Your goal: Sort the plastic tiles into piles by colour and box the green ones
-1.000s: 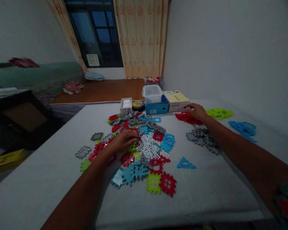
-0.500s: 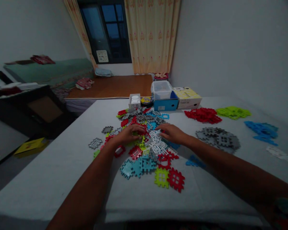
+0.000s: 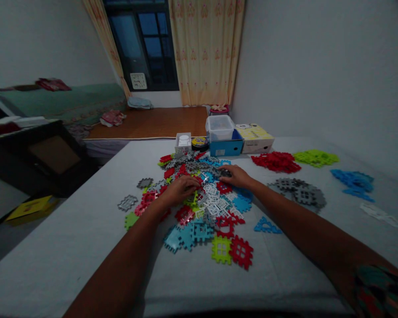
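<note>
Right hand (image 3: pixel 237 176): red heap (image 3: pixel 276 162) to mixed pile (image 3: pixel 215 202) | both hands (image 3: pixel 181 191) (fingertips (image 3: pixel 224 167) murky): hold unclear

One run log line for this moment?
left hand: at mixed tile pile; right hand: at same pile; grips: unclear; red tile pile: near yellow box

The left hand (image 3: pixel 176 192) is bare, as is the left forearm (image 3: pixel 119 263) behind its fingers (image 3: pixel 189 181). The right hand (image 3: pixel 238 177) is bare too; well back from its fingers, beyond the right forearm (image 3: pixel 305 227), comes a dark sleeve (image 3: pixel 380 289) with blurred green and red patches.
</note>
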`<state>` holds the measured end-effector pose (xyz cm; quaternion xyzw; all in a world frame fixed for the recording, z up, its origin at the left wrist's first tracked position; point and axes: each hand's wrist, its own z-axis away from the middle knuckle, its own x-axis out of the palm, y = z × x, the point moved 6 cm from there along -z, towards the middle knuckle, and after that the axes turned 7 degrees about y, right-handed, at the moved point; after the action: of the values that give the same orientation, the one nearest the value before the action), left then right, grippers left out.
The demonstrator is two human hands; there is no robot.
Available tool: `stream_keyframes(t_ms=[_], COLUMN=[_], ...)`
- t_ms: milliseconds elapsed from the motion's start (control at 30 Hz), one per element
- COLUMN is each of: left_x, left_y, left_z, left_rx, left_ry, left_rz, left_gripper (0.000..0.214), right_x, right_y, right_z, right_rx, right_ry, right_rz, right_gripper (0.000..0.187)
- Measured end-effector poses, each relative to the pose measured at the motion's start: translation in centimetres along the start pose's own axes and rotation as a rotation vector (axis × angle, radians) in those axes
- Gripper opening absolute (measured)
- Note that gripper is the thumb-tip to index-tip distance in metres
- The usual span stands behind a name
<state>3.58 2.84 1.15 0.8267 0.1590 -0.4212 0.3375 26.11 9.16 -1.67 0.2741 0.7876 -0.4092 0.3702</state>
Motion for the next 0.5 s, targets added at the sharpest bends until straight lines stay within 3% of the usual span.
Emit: stream_keyframes(t_ms=[167,267,400,500], left_x=[-0.1,0.0,0.2,0.3], left_y=[0.0,-0.5,-1.2,-1.6], left_z=[0.0,0.1,0.1,0.1], left_rx=[-0.012,-0.012,0.002,-0.004], left_ry=[-0.02,-0.017,0.013,0.022], left_rz=[-0.013,-0.025,-0.046,-0.054], left_gripper=[0.021,0.022,0.023,0.025], right_x=[-1.5,-3.7,-10.5,-15.9], right_y=[1.3,2.2,4.5,6.5], right_z=[-0.1,0.5,2.5,5.4], right_rx=[0.164,0.244,0.304,0.323], right_ry=[-0.062,-0.086,-0.013,-0.035], right_rz=[-0.323,-0.472,-0.283,-0.093], right_gripper=[0.041,0.046,0.043,0.038])
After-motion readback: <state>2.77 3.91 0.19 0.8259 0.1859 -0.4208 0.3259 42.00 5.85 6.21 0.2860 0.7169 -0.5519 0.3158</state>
